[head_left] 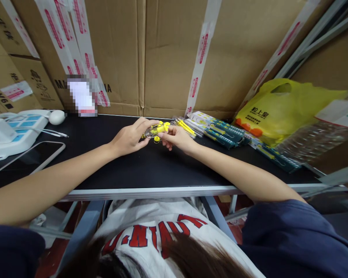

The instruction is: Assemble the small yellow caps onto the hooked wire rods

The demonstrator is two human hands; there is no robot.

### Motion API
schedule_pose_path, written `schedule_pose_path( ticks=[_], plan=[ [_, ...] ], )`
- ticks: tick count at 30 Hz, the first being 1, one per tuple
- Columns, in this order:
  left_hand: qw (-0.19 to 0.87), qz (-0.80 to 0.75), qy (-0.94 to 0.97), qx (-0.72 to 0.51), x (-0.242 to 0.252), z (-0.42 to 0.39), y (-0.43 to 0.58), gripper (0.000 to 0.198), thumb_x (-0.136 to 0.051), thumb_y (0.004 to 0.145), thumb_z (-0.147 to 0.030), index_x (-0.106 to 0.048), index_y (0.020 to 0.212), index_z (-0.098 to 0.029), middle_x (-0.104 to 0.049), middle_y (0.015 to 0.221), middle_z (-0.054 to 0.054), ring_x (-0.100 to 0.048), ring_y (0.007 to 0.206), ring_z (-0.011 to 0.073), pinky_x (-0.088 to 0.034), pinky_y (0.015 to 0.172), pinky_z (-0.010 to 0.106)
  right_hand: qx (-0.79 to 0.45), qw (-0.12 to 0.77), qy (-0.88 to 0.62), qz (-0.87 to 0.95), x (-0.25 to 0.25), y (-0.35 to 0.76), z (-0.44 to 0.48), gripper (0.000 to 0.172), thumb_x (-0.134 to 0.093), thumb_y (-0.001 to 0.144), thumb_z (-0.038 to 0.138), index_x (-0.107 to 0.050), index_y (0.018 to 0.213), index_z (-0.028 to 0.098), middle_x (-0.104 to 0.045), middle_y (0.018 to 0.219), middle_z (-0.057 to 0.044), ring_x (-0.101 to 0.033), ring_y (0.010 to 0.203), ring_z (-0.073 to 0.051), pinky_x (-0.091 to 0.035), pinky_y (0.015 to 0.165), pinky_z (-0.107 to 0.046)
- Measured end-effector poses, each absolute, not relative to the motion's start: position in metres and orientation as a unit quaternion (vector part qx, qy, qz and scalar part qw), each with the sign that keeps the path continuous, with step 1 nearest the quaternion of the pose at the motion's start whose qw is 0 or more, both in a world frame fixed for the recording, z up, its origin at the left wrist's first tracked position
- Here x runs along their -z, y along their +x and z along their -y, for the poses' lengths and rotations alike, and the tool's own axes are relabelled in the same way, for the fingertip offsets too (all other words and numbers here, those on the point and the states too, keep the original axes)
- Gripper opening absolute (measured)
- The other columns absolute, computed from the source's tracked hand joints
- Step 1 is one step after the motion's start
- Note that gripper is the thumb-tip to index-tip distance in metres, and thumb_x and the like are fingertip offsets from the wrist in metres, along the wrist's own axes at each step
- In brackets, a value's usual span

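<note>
Both of my hands meet above the middle of the black table. My left hand (130, 136) has its fingers and thumb closed around a small bundle of clear pieces with bright yellow ends (162, 127); their exact kind is too small to tell. My right hand (178, 138) is closed at the bundle's right side, fingertips pinching at the yellow ends. A small yellow piece with a thin loop (157, 139) hangs just below, between the hands. Just behind my right hand lie several clear tubes with yellow rods in them (187, 127).
Dark green printed packs (226, 133) lie to the right, beside a yellow plastic bag (278, 108) and clear plastic packaging (316, 131). At left are a power strip (26, 131), a white cable (50, 132) and a phone (31, 160). Cardboard boxes (168, 58) wall the back.
</note>
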State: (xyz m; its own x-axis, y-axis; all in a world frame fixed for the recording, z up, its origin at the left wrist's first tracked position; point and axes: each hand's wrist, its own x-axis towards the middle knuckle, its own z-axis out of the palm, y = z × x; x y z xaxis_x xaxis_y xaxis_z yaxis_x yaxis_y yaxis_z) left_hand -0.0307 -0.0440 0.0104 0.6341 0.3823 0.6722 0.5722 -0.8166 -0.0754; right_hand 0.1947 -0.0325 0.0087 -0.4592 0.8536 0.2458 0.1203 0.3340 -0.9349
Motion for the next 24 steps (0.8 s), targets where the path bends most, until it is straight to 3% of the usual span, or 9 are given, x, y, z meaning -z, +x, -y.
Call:
schedule_pose_path(
  ticks=[7,12,15,18,21,24],
  plan=[
    [0.063,0.267,-0.883,0.380,-0.007,0.041,-0.024,0.037,-0.054,0.088,-0.015,-0.049,0.125,-0.017,-0.059,0.119,0.010,-0.060,0.099,0.0170,-0.053,0.084,0.029,-0.532,0.414,-0.312,0.669,-0.008,0.193,0.034,0.043,-0.080,0.070,0.052,-0.054,0.075,0.017,-0.066,0.057,0.003,-0.056,0.042,-0.007,-0.050,0.041,-0.018],
    [0.134,0.271,-0.894,0.330,-0.004,0.037,-0.025,0.037,-0.046,0.094,-0.014,-0.048,0.131,-0.022,-0.063,0.113,0.007,-0.057,0.098,0.0193,-0.049,0.089,0.035,-0.575,0.403,-0.327,0.633,-0.012,0.193,0.037,0.031,-0.072,0.080,0.043,-0.057,0.078,0.016,-0.066,0.058,0.002,-0.058,0.045,-0.008,-0.053,0.044,-0.020],
    [0.198,0.302,-0.888,0.285,-0.005,0.037,-0.025,0.040,-0.042,0.096,-0.013,-0.049,0.133,-0.025,-0.063,0.111,0.007,-0.057,0.096,0.0201,-0.049,0.086,0.035,-0.581,0.407,-0.321,0.627,-0.013,0.193,0.038,0.029,-0.073,0.078,0.042,-0.060,0.085,0.016,-0.068,0.064,0.002,-0.060,0.051,-0.009,-0.054,0.048,-0.021],
    [0.230,0.326,-0.882,0.250,-0.006,0.041,-0.024,0.041,-0.040,0.096,-0.013,-0.051,0.133,-0.028,-0.061,0.115,0.007,-0.059,0.095,0.0191,-0.050,0.077,0.030,-0.527,0.423,-0.328,0.661,-0.008,0.191,0.036,0.038,-0.077,0.073,0.049,-0.060,0.082,0.016,-0.064,0.060,0.003,-0.054,0.046,-0.007,-0.047,0.044,-0.019],
    [0.214,0.360,-0.881,0.221,-0.005,0.046,-0.020,0.039,-0.040,0.098,-0.020,-0.049,0.135,-0.028,-0.059,0.123,0.007,-0.064,0.085,0.0168,-0.047,0.061,0.024,-0.449,0.430,-0.335,0.708,-0.001,0.190,0.034,0.042,-0.075,0.073,0.055,-0.059,0.073,0.016,-0.057,0.053,0.005,-0.047,0.041,-0.006,-0.039,0.042,-0.019],
    [0.169,0.398,-0.876,0.214,-0.005,0.051,-0.016,0.040,-0.041,0.100,-0.029,-0.044,0.139,-0.023,-0.058,0.129,0.009,-0.067,0.086,0.0179,-0.048,0.060,0.024,-0.372,0.427,-0.335,0.753,0.001,0.190,0.036,0.043,-0.066,0.082,0.057,-0.060,0.071,0.016,-0.053,0.051,0.005,-0.045,0.043,-0.007,-0.036,0.045,-0.021]
  ],
)
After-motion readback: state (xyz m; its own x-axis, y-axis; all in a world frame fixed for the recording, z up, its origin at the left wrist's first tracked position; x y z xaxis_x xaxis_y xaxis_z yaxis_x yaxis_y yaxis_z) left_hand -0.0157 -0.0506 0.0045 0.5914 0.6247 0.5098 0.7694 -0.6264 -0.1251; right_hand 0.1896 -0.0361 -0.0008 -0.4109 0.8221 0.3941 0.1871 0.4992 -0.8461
